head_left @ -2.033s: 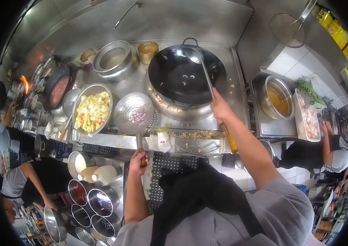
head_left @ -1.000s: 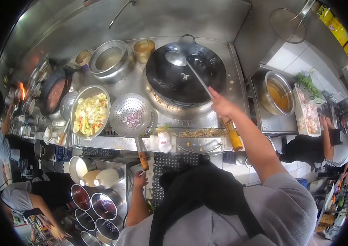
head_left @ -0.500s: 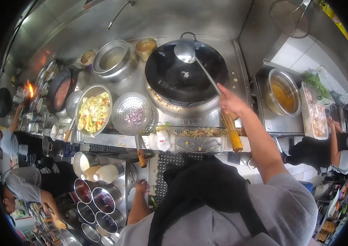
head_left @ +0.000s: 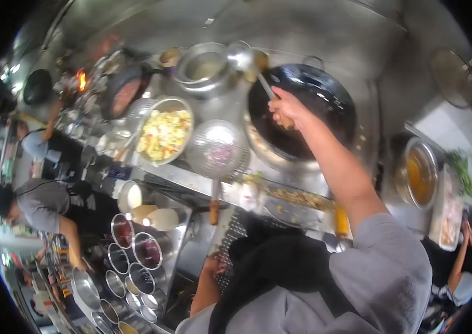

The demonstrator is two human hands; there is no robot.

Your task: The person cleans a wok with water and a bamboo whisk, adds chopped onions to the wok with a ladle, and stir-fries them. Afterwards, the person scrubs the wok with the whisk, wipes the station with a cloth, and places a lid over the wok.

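My right hand (head_left: 288,109) is closed round the handle of a ladle (head_left: 240,57). The ladle's bowl is up over a gold tin, to the left of the black wok (head_left: 303,111). Down near my body, my left hand (head_left: 214,264) is small and blurred, away from the utensils, and its fingers are hard to make out. Above it, a perforated skimmer (head_left: 217,146) with sliced onion lies on the counter, its wooden handle over the edge. A bowl of chopped vegetables (head_left: 165,133) stands left of the skimmer.
Beyond the vegetable bowl are a steel pot (head_left: 203,69) and another wok (head_left: 126,94). Sauce containers (head_left: 147,250) stand at lower left. A metal bowl of yellow liquid (head_left: 418,173) and a tray of raw food (head_left: 448,214) are at right. Co-workers stand on both sides.
The ladle has moved from over the wok to its left, with my right hand. My left hand earlier let go of the skimmer's handle. The view has turned and blurred.
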